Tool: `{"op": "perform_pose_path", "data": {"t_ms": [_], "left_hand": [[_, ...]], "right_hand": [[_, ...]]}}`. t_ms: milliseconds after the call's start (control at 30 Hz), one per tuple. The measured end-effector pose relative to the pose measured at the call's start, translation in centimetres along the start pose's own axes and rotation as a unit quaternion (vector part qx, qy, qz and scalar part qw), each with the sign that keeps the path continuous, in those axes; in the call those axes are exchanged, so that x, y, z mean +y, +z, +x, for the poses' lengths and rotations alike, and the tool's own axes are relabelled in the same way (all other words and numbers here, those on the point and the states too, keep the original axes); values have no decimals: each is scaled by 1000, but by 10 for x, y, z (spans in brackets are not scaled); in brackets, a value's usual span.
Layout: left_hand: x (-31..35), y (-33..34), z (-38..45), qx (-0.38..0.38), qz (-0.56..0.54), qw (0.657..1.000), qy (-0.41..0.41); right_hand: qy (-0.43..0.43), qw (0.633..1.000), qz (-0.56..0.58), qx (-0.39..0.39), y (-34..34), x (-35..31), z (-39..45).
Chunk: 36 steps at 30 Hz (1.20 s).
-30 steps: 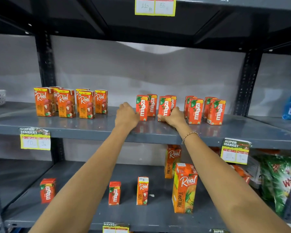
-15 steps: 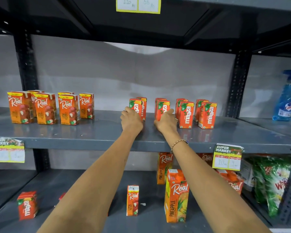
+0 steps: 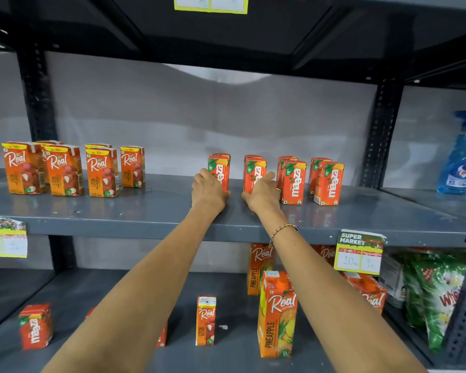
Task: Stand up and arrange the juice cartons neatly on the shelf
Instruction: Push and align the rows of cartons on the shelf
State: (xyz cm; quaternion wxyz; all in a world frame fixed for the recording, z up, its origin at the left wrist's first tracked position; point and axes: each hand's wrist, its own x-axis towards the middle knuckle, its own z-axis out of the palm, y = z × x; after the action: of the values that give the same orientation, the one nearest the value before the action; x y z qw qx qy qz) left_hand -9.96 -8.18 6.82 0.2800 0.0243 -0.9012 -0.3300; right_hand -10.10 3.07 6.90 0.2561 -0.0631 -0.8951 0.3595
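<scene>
Juice cartons being squared up on the middle shelf [image 3: 151,211].

Real cartons [image 3: 62,169] stand grouped at left; the left hand [image 3: 209,191] is closed on a Maaza carton [image 3: 219,170], the right hand [image 3: 262,193] on its neighbour [image 3: 254,170] — two pairs [image 3: 311,181] already aligned. Loose cartons [image 3: 206,320] remain below; fingertips and rear cartons are hidden.

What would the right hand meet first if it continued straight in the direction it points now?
The right hand already touches a front Maaza carton; pushing on would likely press it into the carton behind, then the back wall.
</scene>
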Motion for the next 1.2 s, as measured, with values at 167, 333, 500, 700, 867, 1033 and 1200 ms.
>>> {"op": "perform_pose_path", "data": {"t_ms": [167, 333, 500, 700, 867, 1033, 1200], "left_hand": [[0, 2, 2, -4, 0, 1000, 6], [-3, 4, 7, -9, 6, 1000, 11], [-5, 4, 8, -17, 10, 1000, 9], [-3, -7, 1, -49, -17, 999, -7], [-24, -40, -20, -77, -51, 996, 10], [-106, -126, -41, 135, -38, 983, 122], [-196, -211, -21, 247, 83, 965, 31]], "right_hand": [[0, 1000, 4, -1, 0, 0, 0], [2, 1000, 10, -2, -2, 0, -1], [-1, 1000, 1, 8, -5, 0, -4], [8, 1000, -10, -14, -19, -4, -17], [0, 996, -80, -48, -29, -10, -44], [-92, 992, -88, 23, 11, -76, -95], [-167, 986, 13, 3, 77, -166, -128]]}}
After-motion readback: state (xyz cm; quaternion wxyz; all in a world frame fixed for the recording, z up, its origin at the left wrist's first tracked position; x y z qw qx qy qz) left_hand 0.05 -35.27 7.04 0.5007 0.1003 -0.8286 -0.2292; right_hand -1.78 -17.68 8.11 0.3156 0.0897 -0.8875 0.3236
